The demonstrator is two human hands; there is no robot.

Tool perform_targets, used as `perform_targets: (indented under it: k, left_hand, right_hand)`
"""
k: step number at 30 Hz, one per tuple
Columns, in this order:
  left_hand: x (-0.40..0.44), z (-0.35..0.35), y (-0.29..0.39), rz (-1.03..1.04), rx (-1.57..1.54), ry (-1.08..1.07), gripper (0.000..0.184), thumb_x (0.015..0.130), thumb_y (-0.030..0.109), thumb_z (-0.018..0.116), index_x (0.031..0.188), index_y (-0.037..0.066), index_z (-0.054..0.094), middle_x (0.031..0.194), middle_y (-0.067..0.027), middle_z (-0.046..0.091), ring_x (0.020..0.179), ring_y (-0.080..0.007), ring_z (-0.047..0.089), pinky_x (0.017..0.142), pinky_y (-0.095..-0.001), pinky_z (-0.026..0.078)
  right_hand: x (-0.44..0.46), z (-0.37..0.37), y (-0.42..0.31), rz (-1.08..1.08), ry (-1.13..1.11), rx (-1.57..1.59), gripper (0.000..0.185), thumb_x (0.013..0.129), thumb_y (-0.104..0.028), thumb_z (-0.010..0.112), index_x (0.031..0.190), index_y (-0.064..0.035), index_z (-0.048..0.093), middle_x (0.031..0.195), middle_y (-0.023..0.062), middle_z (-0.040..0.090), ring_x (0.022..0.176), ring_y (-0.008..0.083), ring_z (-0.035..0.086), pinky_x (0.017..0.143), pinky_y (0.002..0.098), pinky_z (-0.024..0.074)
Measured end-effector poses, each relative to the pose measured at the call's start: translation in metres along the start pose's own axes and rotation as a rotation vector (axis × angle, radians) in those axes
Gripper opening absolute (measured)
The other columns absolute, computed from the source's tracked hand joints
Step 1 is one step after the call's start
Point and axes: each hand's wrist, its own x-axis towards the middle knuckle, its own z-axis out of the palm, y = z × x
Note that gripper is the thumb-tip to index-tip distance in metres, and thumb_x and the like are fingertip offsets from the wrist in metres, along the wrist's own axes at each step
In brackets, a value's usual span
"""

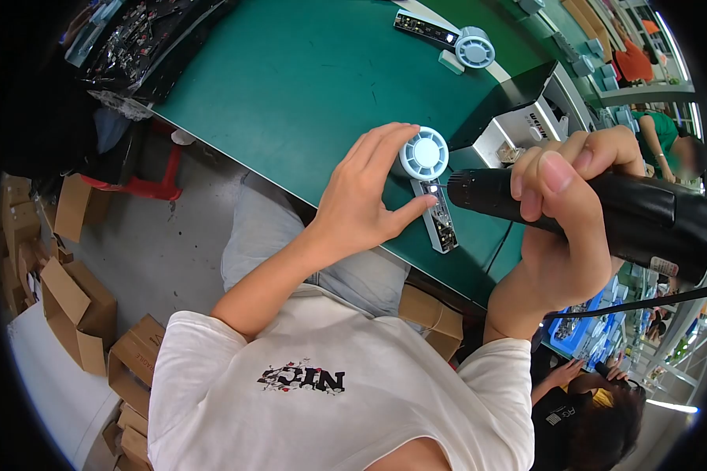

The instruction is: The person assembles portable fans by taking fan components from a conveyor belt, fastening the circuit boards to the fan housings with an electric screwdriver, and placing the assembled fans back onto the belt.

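My right hand [577,196] is wrapped around a black electric screwdriver [644,224], held level above the table. Its thin bit points left, its tip at the upper end of a narrow housing with an exposed circuit board [441,224]. This housing joins a light-blue round head with a slotted face [425,154]; together they form one device lying on the green table [291,102]. From the left, my left hand [365,184] steadies the device, fingertips at the round head's edge and thumb against the board side. Whether a screw sits under the bit is too small to tell.
A similar device [474,49] lies at the table's far side. Right of my work stands an open box [518,129] holding small parts. A black bag of small parts [145,43] is at the far left. Cardboard boxes [78,306] stand on the floor; another person [581,416] works at right.
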Motion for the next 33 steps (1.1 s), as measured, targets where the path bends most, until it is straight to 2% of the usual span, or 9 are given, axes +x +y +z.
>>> perform_targets:
  k: [8, 12, 21, 23, 27, 29, 30, 31, 33]
  left_hand:
    - [0.000, 0.000, 0.000, -0.006, 0.001, -0.004, 0.075, 0.065, 0.013, 0.087, 0.130, -0.001, 0.052, 0.125, -0.0216, 0.058, 0.114, -0.0400, 0.058, 0.097, -0.0426, 0.048]
    - [0.000, -0.002, 0.001, -0.006, 0.002, -0.027, 0.073, 0.070, 0.015, 0.085, 0.131, 0.000, 0.049, 0.127, -0.0208, 0.057, 0.116, -0.0409, 0.056, 0.097, -0.0446, 0.047]
    - [0.000, -0.002, 0.003, -0.023, 0.003, -0.024, 0.072, 0.070, 0.016, 0.085, 0.131, 0.000, 0.050, 0.127, -0.0210, 0.057, 0.116, -0.0410, 0.056, 0.097, -0.0447, 0.047]
    - [0.000, -0.002, 0.006, -0.034, 0.004, -0.022, 0.071, 0.070, 0.016, 0.085, 0.130, 0.000, 0.051, 0.127, -0.0210, 0.057, 0.116, -0.0408, 0.055, 0.097, -0.0445, 0.047]
    - [0.010, -0.010, 0.007, -0.134, -0.132, -0.121, 0.064, 0.069, 0.007, 0.079, 0.127, 0.001, 0.052, 0.123, -0.0176, 0.058, 0.119, -0.0349, 0.056, 0.102, -0.0418, 0.043]
    - [0.020, -0.017, -0.001, -0.164, -0.237, -0.207, 0.061, 0.069, 0.003, 0.075, 0.126, 0.001, 0.053, 0.121, -0.0155, 0.059, 0.121, -0.0314, 0.055, 0.105, -0.0403, 0.041]
    - [0.031, -0.021, -0.012, -0.194, -0.331, -0.249, 0.060, 0.067, 0.000, 0.070, 0.124, 0.002, 0.053, 0.120, -0.0134, 0.059, 0.123, -0.0278, 0.054, 0.107, -0.0394, 0.039]
    - [0.070, -0.021, -0.017, -0.145, -0.188, -0.156, 0.059, 0.067, 0.000, 0.068, 0.124, 0.002, 0.053, 0.119, -0.0157, 0.060, 0.119, -0.0321, 0.055, 0.107, -0.0400, 0.039]
    - [0.119, -0.011, -0.025, 0.086, 0.199, -0.125, 0.061, 0.067, -0.001, 0.068, 0.125, 0.002, 0.052, 0.121, -0.0187, 0.057, 0.117, -0.0377, 0.053, 0.106, -0.0421, 0.040]
  right_hand:
    - [0.001, 0.004, 0.011, -0.066, -0.009, 0.043, 0.018, 0.078, 0.006, 0.060, 0.089, -0.0005, 0.047, 0.063, 0.0079, 0.049, 0.050, 0.0146, 0.047, 0.059, 0.0330, 0.0455]
    - [0.003, 0.013, 0.015, -0.106, 0.002, 0.033, 0.020, 0.077, 0.007, 0.061, 0.086, -0.0015, 0.045, 0.063, 0.0071, 0.048, 0.048, 0.0140, 0.045, 0.054, 0.0306, 0.0443]
    - [0.007, 0.011, 0.023, -0.082, -0.102, 0.204, 0.025, 0.075, 0.009, 0.064, 0.084, -0.0030, 0.044, 0.062, 0.0053, 0.048, 0.048, 0.0120, 0.045, 0.052, 0.0278, 0.0436]
    - [0.010, 0.003, 0.033, -0.197, -0.203, 0.090, 0.027, 0.074, 0.009, 0.067, 0.084, -0.0038, 0.045, 0.062, 0.0045, 0.049, 0.049, 0.0116, 0.047, 0.052, 0.0268, 0.0432]
    - [0.011, -0.008, 0.020, -0.223, -0.236, 0.036, 0.030, 0.073, 0.008, 0.071, 0.085, -0.0055, 0.047, 0.063, 0.0038, 0.052, 0.053, 0.0112, 0.050, 0.053, 0.0251, 0.0425]
    - [0.010, -0.028, 0.004, -0.091, -0.126, 0.098, 0.029, 0.075, 0.005, 0.071, 0.086, -0.0056, 0.047, 0.065, 0.0055, 0.054, 0.054, 0.0118, 0.051, 0.057, 0.0257, 0.0440]
    - [0.010, -0.044, -0.010, -0.089, -0.022, 0.185, 0.027, 0.077, 0.003, 0.067, 0.089, -0.0053, 0.045, 0.064, 0.0048, 0.050, 0.052, 0.0121, 0.048, 0.056, 0.0277, 0.0429]
    - [0.011, -0.059, -0.025, -0.095, 0.082, 0.271, 0.025, 0.080, 0.001, 0.064, 0.091, -0.0051, 0.042, 0.063, 0.0042, 0.047, 0.049, 0.0124, 0.044, 0.055, 0.0297, 0.0419]
    - [0.009, -0.083, -0.032, -0.160, 0.142, 0.311, 0.022, 0.082, 0.000, 0.059, 0.093, -0.0055, 0.041, 0.064, 0.0030, 0.043, 0.050, 0.0116, 0.042, 0.056, 0.0298, 0.0390]
